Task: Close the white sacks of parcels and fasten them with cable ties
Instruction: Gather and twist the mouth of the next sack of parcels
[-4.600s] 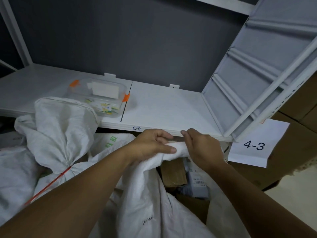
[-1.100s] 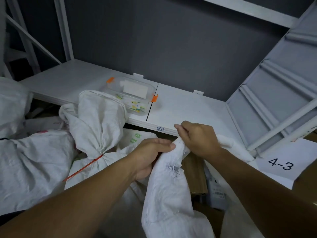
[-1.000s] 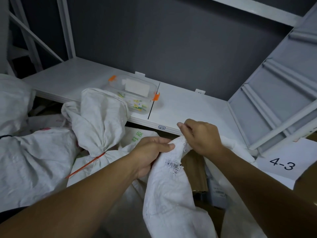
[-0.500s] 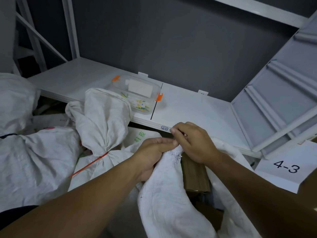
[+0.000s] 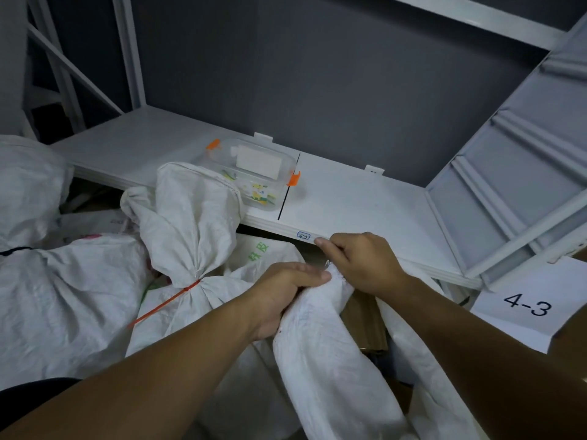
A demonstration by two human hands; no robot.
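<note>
Just below the shelf [image 5: 349,201] edge, at centre: gripping the bunched neck of the open white sack [image 5: 324,360] with the left hand [image 5: 286,290], fingers curled round the fabric. Pinching the sack's rim just above with the right hand [image 5: 365,265]. Brown parcel [image 5: 362,319] showing inside the mouth. Further left, a tied sack [image 5: 190,217], cinched with an orange cable tie [image 5: 165,303].

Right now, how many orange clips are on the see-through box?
2. One orange clip is at the left end of the clear plastic box on the shelf; the other is at its right end. More may be hidden.
</note>
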